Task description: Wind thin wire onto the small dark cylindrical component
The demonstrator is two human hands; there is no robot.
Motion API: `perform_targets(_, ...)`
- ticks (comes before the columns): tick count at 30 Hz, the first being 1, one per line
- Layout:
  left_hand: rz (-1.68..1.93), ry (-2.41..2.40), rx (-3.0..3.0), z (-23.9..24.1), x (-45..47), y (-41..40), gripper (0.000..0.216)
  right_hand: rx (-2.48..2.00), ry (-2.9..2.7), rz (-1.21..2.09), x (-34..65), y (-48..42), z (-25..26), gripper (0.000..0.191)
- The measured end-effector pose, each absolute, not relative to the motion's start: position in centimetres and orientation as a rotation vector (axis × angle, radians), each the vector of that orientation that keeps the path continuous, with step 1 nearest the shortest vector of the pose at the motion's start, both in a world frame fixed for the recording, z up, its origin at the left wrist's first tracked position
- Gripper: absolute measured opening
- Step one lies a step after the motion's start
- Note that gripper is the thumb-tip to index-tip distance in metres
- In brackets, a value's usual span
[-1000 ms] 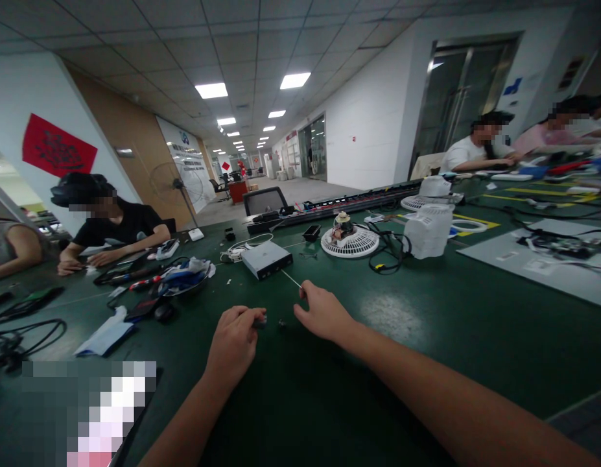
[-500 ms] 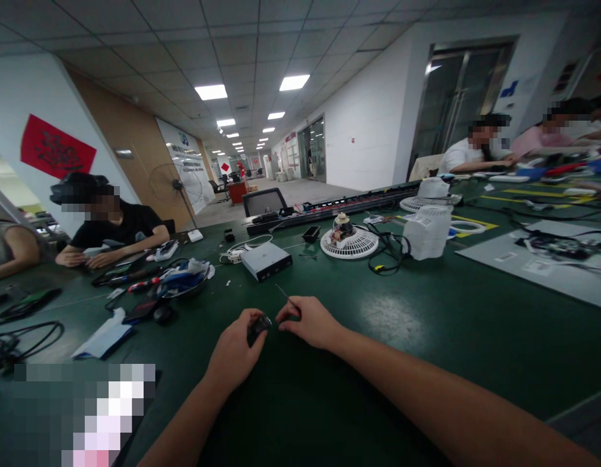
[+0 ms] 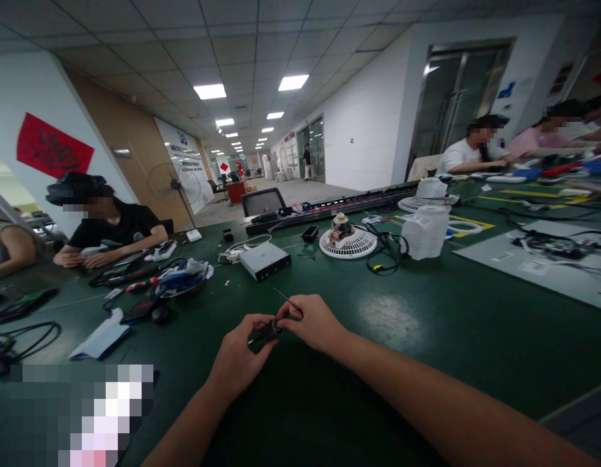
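Note:
My left hand [image 3: 236, 357] grips a small dark cylindrical part [image 3: 268, 331] between thumb and fingers. A thin light-coloured bit sticks out at the part's left end; its exact kind cannot be made out. My right hand [image 3: 312, 324] is closed on a thin rod-like tool [image 3: 286, 299], which points up and to the left, past the part. The right thumb and fingertips meet the right end of the dark part. Both hands are just above the green table [image 3: 378, 370].
Beyond my hands lie a silver disc drive [image 3: 265, 261], a white fan grille with a motor [image 3: 347, 240] and a white housing [image 3: 425, 233] with a black cable. Tools and cloth [image 3: 183, 277] lie to the left. A co-worker [image 3: 115, 220] sits across the left side.
My left hand has turned the dark part and brought it rightward against the right fingertips. The gap between the hands has closed. My right hand has barely moved.

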State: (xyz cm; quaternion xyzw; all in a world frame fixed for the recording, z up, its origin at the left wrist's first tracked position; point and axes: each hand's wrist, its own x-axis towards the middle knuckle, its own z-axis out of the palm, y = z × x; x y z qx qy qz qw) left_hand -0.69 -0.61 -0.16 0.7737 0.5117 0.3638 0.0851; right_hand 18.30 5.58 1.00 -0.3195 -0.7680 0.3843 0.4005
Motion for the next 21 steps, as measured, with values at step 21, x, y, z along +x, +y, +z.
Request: perform_targets(21, 1.157, 1.352, 2.39, -0.9, -0.9, -0.5, 0.024, -1.032, -1.707, 1.622, 17.4, 6.8, -0.7, 0.042)
